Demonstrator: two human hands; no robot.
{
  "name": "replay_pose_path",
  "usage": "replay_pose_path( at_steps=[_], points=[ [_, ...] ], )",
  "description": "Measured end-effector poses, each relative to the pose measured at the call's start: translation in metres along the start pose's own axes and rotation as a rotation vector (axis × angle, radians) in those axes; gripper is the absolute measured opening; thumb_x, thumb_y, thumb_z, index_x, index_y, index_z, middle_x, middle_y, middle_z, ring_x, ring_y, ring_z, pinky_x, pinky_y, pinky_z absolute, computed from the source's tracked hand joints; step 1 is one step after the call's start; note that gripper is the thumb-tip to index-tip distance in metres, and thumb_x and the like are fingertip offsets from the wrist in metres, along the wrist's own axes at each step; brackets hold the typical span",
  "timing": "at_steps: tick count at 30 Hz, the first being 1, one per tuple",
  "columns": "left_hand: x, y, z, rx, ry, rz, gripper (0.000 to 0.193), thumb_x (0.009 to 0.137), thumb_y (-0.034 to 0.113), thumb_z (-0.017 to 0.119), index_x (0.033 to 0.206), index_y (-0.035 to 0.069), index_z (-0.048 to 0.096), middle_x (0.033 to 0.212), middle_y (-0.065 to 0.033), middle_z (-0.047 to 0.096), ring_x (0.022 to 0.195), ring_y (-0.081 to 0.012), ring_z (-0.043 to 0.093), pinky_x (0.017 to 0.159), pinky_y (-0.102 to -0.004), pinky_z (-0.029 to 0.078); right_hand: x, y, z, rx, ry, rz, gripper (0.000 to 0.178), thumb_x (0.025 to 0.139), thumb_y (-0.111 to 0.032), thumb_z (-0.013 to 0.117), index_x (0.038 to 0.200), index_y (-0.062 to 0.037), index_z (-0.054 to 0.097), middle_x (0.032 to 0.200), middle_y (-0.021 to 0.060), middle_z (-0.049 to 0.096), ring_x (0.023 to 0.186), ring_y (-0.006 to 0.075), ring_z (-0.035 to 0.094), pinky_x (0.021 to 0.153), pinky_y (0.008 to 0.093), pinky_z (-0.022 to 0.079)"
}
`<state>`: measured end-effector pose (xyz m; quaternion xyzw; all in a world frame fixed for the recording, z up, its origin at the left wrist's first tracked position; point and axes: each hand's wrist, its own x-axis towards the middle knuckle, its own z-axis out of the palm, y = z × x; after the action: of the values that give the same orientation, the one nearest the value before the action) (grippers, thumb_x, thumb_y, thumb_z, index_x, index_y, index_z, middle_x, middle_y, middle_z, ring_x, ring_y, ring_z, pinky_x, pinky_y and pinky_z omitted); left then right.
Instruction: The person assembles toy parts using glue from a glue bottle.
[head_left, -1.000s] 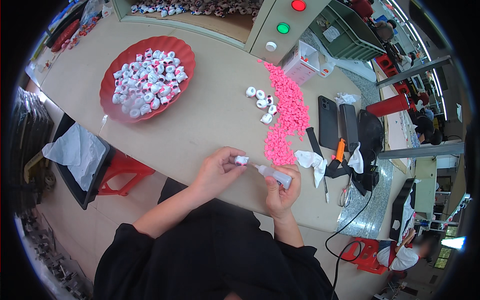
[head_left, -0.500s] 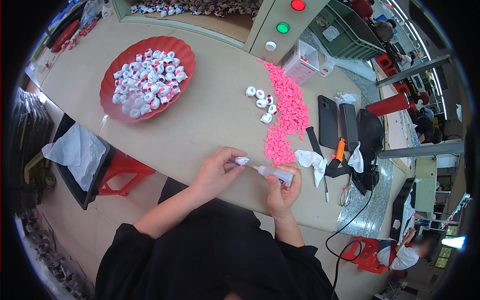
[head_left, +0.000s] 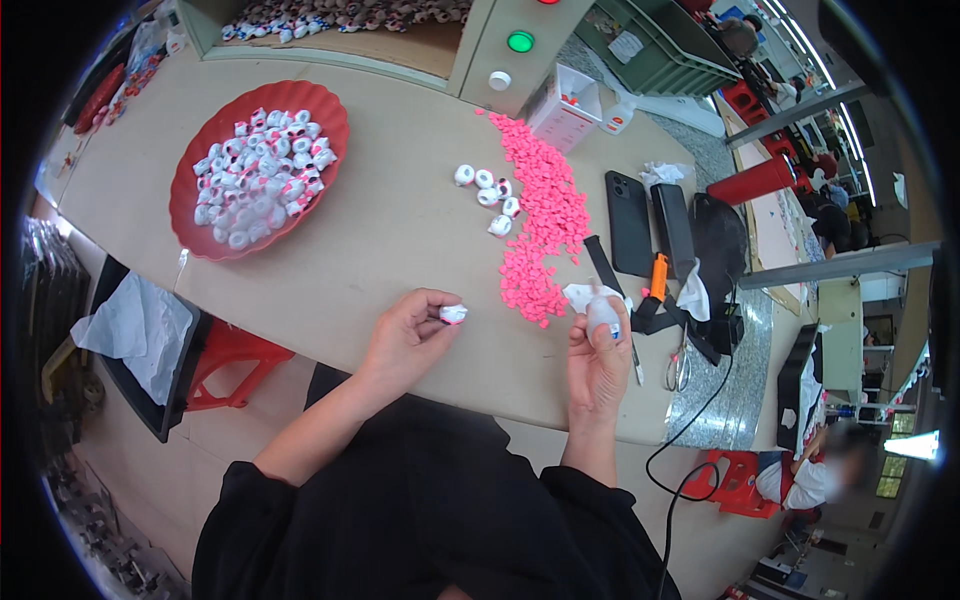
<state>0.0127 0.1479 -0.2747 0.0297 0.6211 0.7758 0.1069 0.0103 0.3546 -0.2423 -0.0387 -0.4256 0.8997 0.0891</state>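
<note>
We see the left hand [head_left: 405, 340] pinching one small white piece [head_left: 453, 314] between thumb and fingers, the gap only as wide as the piece, whose pink edge faces the body; its long axis is too small for us to tell. To its right, well apart, the right hand [head_left: 597, 375] is wrapped around one translucent bottle [head_left: 604, 315] — its long axis running away from the body, narrow end outward, the nozzle too blurred to make out. Just beyond that grip lies a crumpled tissue [head_left: 580, 296]. Past the gap between the hands we count six loose white pieces [head_left: 487, 197], beside a strip of pink bits [head_left: 545, 190] too many to count. Beyond the right hand lies one dark phone [head_left: 628, 222]; beyond and left of the left hand, one red bowl [head_left: 335, 130] holds an uncountable white heap [head_left: 260, 165].
</note>
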Motion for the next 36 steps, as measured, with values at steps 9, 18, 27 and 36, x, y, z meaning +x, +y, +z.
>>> replay_pose_path(
  at_steps=[9,18,27,36],
  points=[
    [0.000,-0.001,0.002,0.037,0.014,-0.014,0.023,0.078,-0.007,0.051,0.100,-0.001,0.047,0.089,-0.0039,0.053,0.082,-0.0056,0.052,0.070,-0.0175,0.042,0.008,-0.032,-0.044,-0.633,-0.074,0.135,0.030,0.072,-0.006,0.064,0.098,-0.0007,0.051,0.092,0.0065,0.056,0.086,0.0127,0.053,0.076,0.0242,0.041],
    [0.000,0.000,0.002,0.037,0.001,0.000,0.023,0.078,-0.008,0.051,0.099,-0.002,0.047,0.087,-0.0046,0.053,0.080,-0.0056,0.053,0.068,-0.0170,0.043,0.035,-0.016,-0.032,-1.542,-0.700,-0.396,0.013,0.063,-0.013,0.066,0.075,-0.0104,0.062,0.060,0.0030,0.049,0.063,0.0200,0.047,0.059,0.0310,0.031],
    [0.001,0.004,0.002,0.006,-0.055,-0.035,0.025,0.079,-0.005,0.052,0.103,-0.002,0.048,0.095,-0.0040,0.050,0.087,-0.0086,0.052,0.076,-0.0210,0.043,0.012,-0.010,-0.016,-1.072,-0.590,-0.062,0.007,0.072,0.001,0.060,0.078,-0.0013,0.058,0.076,0.0062,0.059,0.070,0.0127,0.055,0.061,0.0225,0.043],
    [0.001,0.005,-0.004,-0.023,-0.128,-0.016,0.028,0.082,-0.001,0.050,0.109,-0.003,0.048,0.104,-0.0071,0.045,0.095,-0.0142,0.051,0.084,-0.0253,0.043,-0.013,0.042,0.024,-0.471,-0.237,0.329,0.009,0.077,-0.002,0.059,0.085,0.0001,0.058,0.075,0.0050,0.060,0.064,0.0064,0.053,0.054,0.0184,0.042]
  ],
)
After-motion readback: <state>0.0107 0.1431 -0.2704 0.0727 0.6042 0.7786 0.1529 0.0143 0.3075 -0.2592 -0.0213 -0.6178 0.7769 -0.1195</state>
